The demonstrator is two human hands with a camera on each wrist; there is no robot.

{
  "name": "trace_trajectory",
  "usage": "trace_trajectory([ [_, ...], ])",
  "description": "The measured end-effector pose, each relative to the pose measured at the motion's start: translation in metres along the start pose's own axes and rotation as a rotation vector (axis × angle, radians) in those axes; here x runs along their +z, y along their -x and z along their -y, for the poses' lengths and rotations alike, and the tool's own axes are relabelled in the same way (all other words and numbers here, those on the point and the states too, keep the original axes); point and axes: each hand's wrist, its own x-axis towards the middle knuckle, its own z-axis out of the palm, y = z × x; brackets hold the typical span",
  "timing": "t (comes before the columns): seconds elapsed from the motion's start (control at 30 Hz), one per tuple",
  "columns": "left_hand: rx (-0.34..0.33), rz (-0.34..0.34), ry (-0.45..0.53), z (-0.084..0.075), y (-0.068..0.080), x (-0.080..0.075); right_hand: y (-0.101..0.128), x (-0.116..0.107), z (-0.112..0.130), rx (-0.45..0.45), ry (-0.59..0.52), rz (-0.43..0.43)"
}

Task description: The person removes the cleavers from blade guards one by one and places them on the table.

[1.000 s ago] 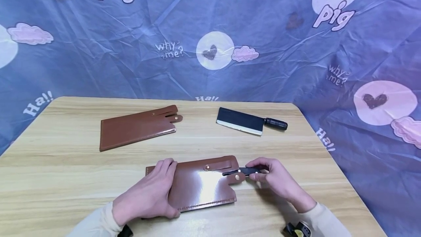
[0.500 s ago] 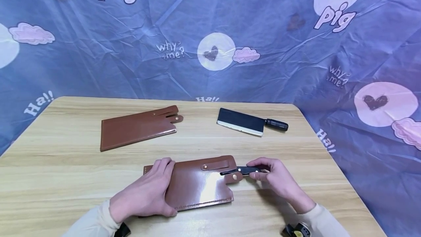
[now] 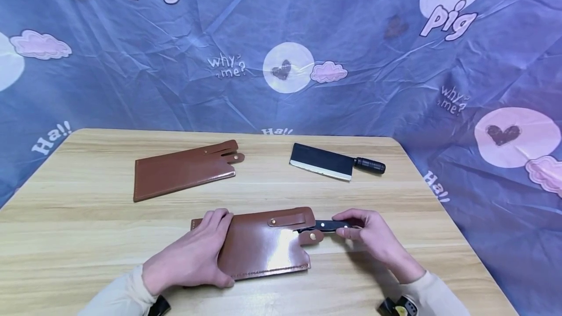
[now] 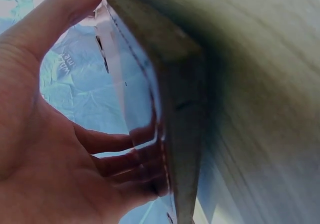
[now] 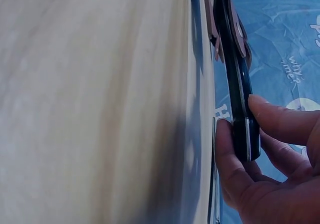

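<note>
Sheath of glossy brown leather, lying flat on the pale wood-grained bench, under the left hand: palm arched, fingers at the far edge, thumb at the near edge, gripping across the width. At its open end, a protruding black riveted knife handle, pinched between thumb and fingers of the right hand, forearm slanting in from the right. Farther back, a second brown leather sheath and a black-bladed cleaver.

Head view looks down; close wrist views share its table.
</note>
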Motion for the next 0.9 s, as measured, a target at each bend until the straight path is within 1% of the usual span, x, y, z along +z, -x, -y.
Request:
trace_trajectory([
  [0.23, 0.026, -0.031, -0.009, 0.0025, -0.0003, -0.0011, 0.0002, -0.0034, 0.0020, 0.016, 0.009, -0.008],
  [0.5, 0.044, -0.036, -0.004, 0.0051, -0.0017, -0.0007, 0.0014, -0.0030, -0.0003, 0.016, -0.008, -0.013],
  [0.73, 0.090, -0.070, -0.021, 0.0086, -0.0050, -0.0043, 0.0006, -0.0046, -0.0016, 0.015, -0.017, -0.011],
  [0.9, 0.098, -0.061, -0.021, 0.0084, -0.0054, -0.0038, 0.0004, -0.0063, -0.0016, 0.011, -0.022, -0.004],
])
